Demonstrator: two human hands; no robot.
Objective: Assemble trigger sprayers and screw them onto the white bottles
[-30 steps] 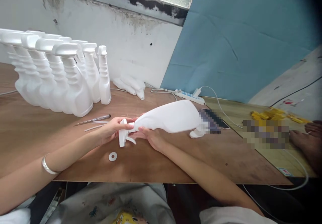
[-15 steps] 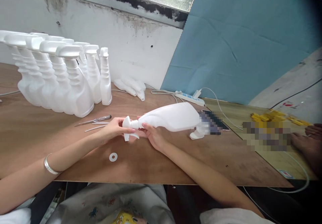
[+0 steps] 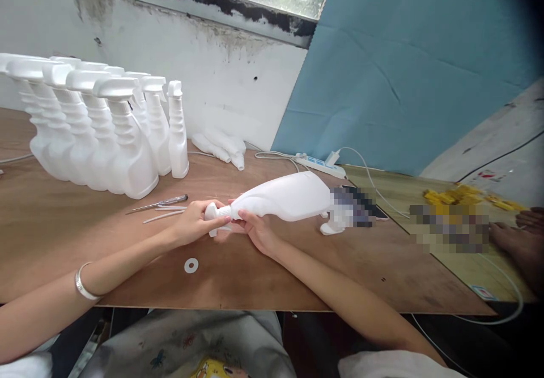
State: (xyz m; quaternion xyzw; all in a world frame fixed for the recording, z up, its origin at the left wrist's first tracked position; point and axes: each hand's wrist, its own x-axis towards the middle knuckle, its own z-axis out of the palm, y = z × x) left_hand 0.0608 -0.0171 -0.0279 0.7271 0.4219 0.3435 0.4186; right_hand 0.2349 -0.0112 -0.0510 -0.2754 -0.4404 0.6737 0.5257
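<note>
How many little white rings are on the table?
1. The ring lies flat on the wooden table, near its front edge, just below the left hand. Others may be hidden.

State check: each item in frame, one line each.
Left hand: closed around spray head.
Spray head: at bottle neck, seating unclear.
Right hand: gripping bottle neck.
Bottle: lying sideways, held.
Finished bottles: upright, heads on.
Washer: loose, flat on table.
Screwdriver: lying unused.
</note>
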